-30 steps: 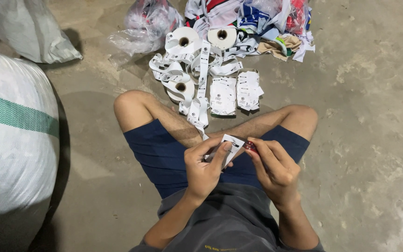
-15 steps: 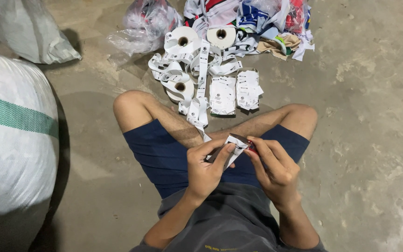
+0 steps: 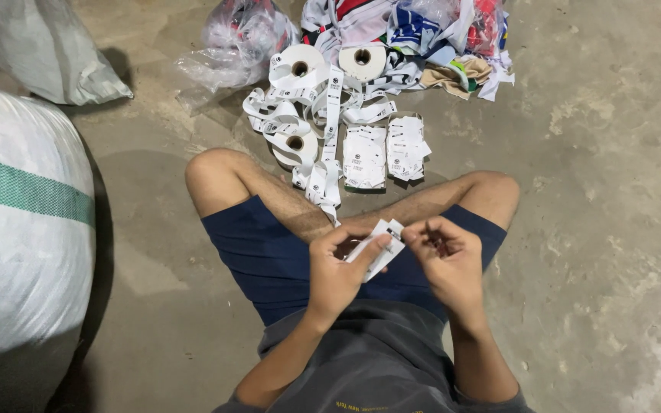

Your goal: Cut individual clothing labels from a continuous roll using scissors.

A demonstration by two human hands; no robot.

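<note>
The left hand (image 3: 338, 268) pinches a small white label (image 3: 380, 245) over the lap, the right hand (image 3: 447, 256) curled closed just beside it, near the label rolls (image 3: 300, 65) on the floor (image 3: 613, 153).

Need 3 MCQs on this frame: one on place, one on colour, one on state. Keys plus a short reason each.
1. Where do the two flat stacks of white labels lie?
A. On the concrete floor ahead of the knees
B. On top of the big white sack
C. In the person's lap

2. What colour is the stripe on the large white sack at the left?
A. Red
B. Green
C. Yellow

3. What is the left hand doing?
A. Resting flat on the floor
B. Holding a small bunch of white labels
C. Lifting a label roll

Key:
1 A, the stacks sit on the floor just beyond the legs.
2 B, a green band crosses the sack.
3 B, its fingers pinch the labels above the lap, with the right hand close beside.
</note>
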